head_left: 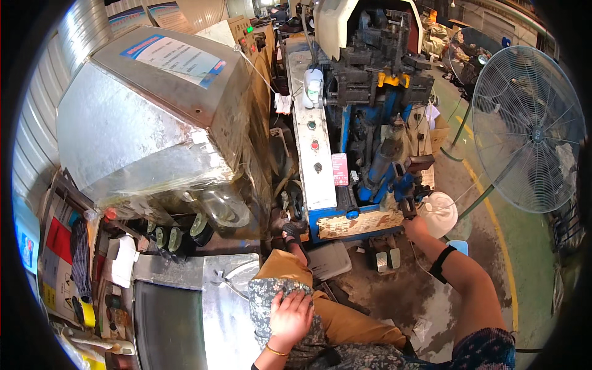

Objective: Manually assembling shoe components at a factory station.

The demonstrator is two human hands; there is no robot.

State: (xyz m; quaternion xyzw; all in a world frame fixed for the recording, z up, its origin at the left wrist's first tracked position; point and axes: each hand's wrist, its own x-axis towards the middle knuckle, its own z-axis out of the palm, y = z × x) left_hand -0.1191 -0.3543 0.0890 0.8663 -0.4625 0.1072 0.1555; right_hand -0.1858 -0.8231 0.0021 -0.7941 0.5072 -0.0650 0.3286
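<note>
My left hand (292, 316) lies flat on the dark floral cloth (265, 302) over my lap, holding nothing. My right arm reaches forward, and the right hand (415, 228) closes on a dark piece (407, 207) at the front of a blue and black machine (376, 92); its exact kind is hard to make out. Above that hand a brown block (419, 163) sticks out of the machine. The white side panel (317, 166) carries green, red and black buttons, and a red and white card (340, 169) is fixed beside them.
A big metal hood (148, 123) stands at left, with several dark shoe forms (175, 239) below it. Beside my lap runs a dark conveyor belt (169, 324). A white jug (440, 214) and a large fan (533, 129) stand at right. A pedal (387, 260) sits on the floor.
</note>
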